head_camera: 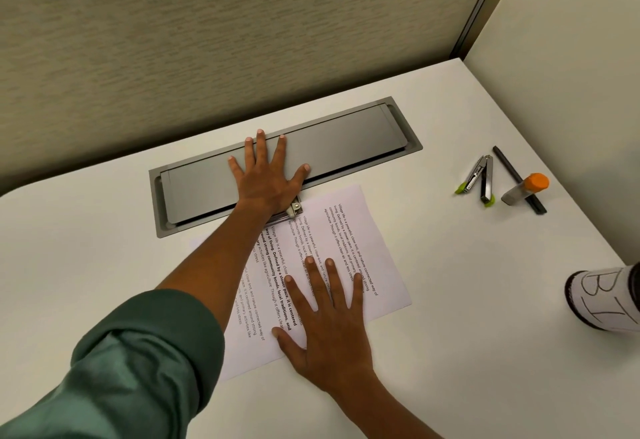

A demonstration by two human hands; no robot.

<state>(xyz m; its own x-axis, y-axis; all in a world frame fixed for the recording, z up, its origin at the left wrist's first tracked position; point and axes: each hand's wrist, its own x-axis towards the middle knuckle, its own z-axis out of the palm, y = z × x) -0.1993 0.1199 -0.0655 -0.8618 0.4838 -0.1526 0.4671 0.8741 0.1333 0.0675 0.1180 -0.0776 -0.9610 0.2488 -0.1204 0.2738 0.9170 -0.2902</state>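
Note:
Printed sheets of paper (pixel 349 230) lie overlapped on the white desk (pixel 450 334). My left hand (pixel 266 178) reaches forward with fingers spread flat, its palm pressing down on a small metal stapler (pixel 294 209) at the sheets' top corner; only the stapler's tip shows under the wrist. The fingers lie over the grey cable-tray lid (pixel 346 140) set in the desk. My right hand (pixel 329 317) rests flat on the lower part of the sheets, fingers straight and spread.
At the right stand two staple removers with green tips (pixel 479 180), a dark pen (pixel 517 178) and an orange-capped glue stick (pixel 526 189). A white cup marked in black (pixel 604 296) sits at the right edge. Fabric partition walls close off the back and right.

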